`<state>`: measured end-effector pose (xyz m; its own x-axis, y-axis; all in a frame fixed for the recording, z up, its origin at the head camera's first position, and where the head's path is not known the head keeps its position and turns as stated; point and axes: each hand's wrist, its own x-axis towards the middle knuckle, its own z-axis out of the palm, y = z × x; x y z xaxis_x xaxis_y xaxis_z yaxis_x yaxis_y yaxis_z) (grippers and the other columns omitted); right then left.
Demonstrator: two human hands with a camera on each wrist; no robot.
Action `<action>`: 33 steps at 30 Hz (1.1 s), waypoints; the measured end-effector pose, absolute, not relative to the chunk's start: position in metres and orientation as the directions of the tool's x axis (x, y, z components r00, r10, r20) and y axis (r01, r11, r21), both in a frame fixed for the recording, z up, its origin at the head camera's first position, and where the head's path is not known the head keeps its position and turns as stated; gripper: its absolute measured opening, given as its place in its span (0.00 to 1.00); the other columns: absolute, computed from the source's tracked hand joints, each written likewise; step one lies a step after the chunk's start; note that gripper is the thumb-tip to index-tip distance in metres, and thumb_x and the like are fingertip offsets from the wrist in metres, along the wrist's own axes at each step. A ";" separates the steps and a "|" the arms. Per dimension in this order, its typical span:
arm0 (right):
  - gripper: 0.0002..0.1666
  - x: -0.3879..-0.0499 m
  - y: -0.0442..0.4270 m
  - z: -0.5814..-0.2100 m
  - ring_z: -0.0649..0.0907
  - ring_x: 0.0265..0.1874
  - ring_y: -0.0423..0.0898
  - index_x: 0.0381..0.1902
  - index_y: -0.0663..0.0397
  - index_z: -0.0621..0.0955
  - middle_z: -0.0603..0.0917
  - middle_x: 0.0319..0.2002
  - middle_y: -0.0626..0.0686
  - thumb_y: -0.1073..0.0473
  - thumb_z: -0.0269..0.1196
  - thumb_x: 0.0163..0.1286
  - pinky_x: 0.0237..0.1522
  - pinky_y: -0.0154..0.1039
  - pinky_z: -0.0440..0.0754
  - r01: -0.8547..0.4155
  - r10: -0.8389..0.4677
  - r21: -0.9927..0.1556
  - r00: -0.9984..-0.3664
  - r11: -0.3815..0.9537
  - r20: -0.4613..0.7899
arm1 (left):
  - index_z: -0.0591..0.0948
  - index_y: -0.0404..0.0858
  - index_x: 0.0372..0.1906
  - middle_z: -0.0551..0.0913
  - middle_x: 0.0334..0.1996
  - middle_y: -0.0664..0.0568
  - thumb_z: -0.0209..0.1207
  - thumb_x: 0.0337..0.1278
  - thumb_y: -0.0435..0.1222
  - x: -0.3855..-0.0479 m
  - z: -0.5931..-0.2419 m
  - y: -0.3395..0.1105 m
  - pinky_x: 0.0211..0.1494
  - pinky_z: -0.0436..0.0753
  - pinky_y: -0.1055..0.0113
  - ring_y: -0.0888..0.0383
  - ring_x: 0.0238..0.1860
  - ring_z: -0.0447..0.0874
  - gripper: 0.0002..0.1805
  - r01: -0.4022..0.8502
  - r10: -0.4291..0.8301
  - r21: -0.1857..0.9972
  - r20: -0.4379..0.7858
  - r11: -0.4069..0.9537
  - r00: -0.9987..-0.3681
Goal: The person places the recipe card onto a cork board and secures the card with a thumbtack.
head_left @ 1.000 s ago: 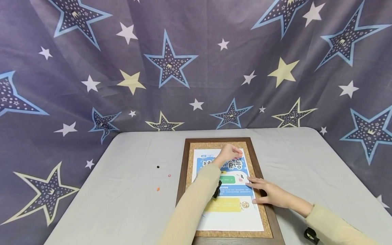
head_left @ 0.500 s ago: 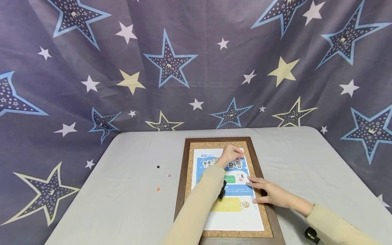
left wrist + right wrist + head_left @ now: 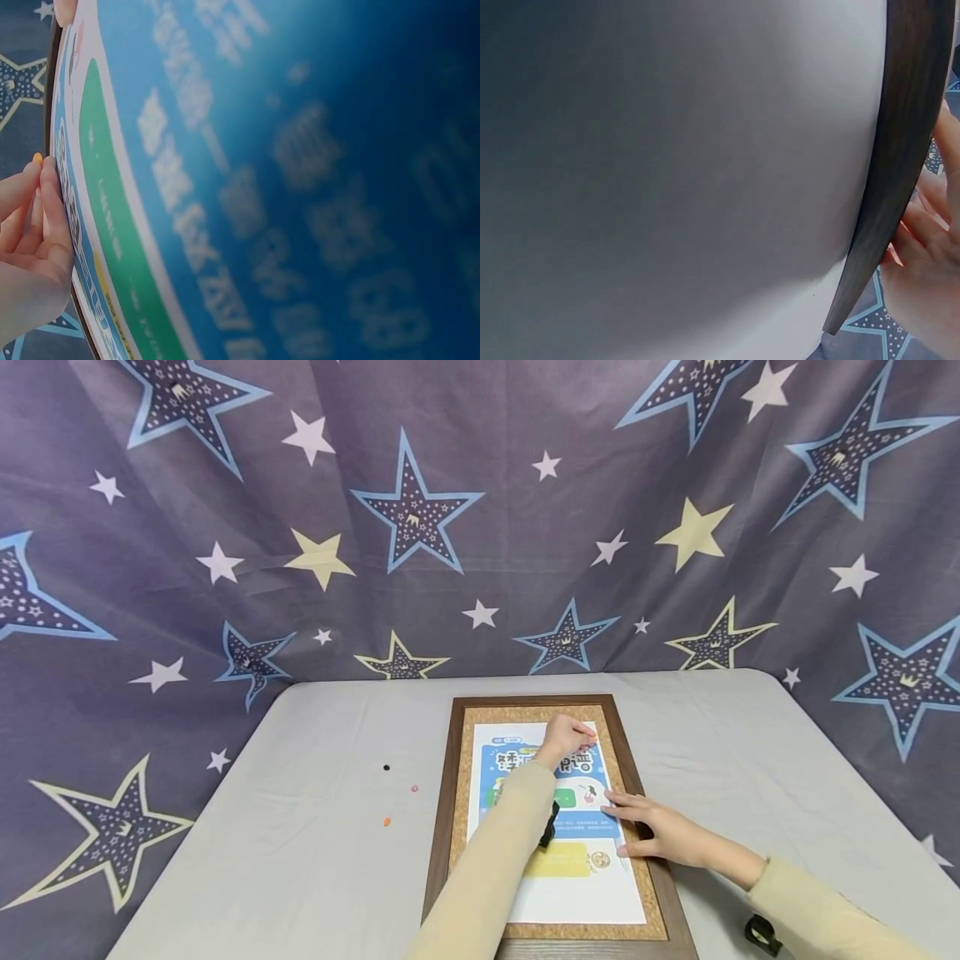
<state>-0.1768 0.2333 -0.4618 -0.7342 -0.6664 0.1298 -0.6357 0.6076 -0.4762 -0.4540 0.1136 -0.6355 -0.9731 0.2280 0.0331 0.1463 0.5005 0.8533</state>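
Observation:
A printed poster [image 3: 577, 906] lies on a cork board [image 3: 555, 932] with a dark wooden frame. At its top right corner my left hand [image 3: 564, 742] pinches a small orange pushpin [image 3: 37, 158] between thumb and fingertips. The pin's tip is hidden, so I cannot tell whether it is in the cork. My right hand [image 3: 663, 835] rests with spread, fairly straight fingers on the poster's right edge, across the board's right frame side. In the right wrist view that hand lies over the dark frame [image 3: 900, 127].
Left of the board, on the grey-covered table [image 3: 300, 877], lie a black pin [image 3: 386, 767], a pink pin [image 3: 414, 788] and an orange pin [image 3: 387, 821]. A curtain with stars [image 3: 510, 527] hangs behind the table's back edge. My left forearm crosses the board.
My left hand has shifted slightly right, to the poster's top right corner, with the orange pushpin, and now stays there. The right hand has not moved.

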 end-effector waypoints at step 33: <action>0.34 -0.178 0.234 -0.463 0.66 0.55 0.64 0.54 0.65 0.72 0.67 0.58 0.66 0.45 0.59 0.57 0.49 0.58 0.67 -0.648 -0.671 -0.469 -0.727 0.600 0.146 | 0.85 0.48 0.17 0.78 0.12 0.62 0.66 0.40 0.39 -0.402 -0.572 0.105 0.21 0.71 0.75 0.65 0.15 0.73 0.04 0.159 0.175 0.781 0.064 0.604 -0.982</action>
<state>-0.1777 0.2337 -0.4628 -0.7268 -0.6712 0.1456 -0.6481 0.6001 -0.4689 -0.4021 0.1050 -0.5716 -0.9825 0.1750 0.0641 0.1586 0.6043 0.7808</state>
